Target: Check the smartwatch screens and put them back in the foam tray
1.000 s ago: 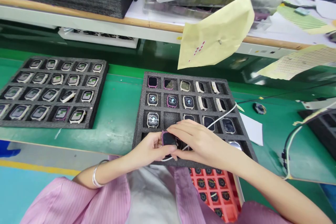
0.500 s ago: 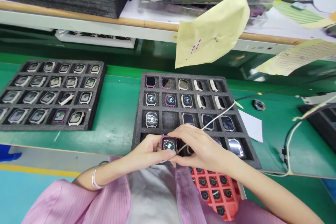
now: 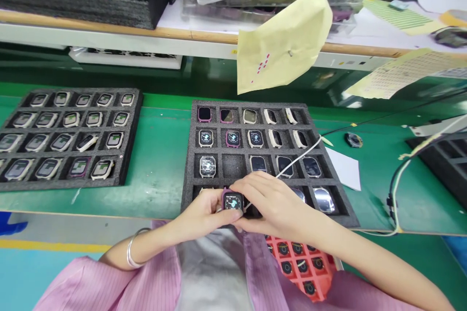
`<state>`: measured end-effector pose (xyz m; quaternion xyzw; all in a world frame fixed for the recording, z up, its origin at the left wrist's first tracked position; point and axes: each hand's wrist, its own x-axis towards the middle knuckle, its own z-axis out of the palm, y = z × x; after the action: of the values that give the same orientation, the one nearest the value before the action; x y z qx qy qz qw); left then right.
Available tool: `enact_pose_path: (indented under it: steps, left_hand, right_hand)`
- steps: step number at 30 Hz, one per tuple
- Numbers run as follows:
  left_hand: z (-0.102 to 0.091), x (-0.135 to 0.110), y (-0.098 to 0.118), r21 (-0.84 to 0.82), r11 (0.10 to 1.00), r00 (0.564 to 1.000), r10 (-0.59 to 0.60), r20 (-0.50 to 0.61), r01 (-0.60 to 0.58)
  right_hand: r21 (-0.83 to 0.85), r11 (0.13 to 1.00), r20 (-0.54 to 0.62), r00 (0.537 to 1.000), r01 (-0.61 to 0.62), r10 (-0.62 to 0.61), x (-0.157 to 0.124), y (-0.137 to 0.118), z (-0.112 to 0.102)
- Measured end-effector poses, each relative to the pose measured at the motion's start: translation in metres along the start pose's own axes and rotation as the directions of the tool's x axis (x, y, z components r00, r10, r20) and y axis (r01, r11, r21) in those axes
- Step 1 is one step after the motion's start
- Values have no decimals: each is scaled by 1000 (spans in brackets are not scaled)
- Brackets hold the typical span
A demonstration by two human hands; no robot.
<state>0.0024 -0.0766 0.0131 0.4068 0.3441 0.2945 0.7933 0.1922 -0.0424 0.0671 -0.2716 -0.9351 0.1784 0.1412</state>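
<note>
Between both hands, the purple watch has lit up.

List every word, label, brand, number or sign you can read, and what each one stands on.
No text is legible enough to quote.
Held purple-framed watch: white print on the lit screen, too small.
Lit watch in the third row: markings on its screen, too small.
Yellow sheet with red marks: marks too blurred to tell whether they are characters.
Yellow sheet at right: lines of writing, too small.
</note>
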Motion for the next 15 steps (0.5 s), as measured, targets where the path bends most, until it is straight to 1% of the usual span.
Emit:
enact_pose_path:
  steps: [4,8,15]
  left_hand:
    - [0,0,-3,10,999,999,48,20,-49]
    - [0,0,-4,22,998,998,52,19,-52]
    - [2,1,-4,140,989,999,53,9,-54]
  right_hand:
    - [19,1000,20,1000,-6,6,1,1,-2]
    - [29,999,38,999,-15,14,1,4,-1]
    - [57,998,37,999,-34,32,-1,5,-1]
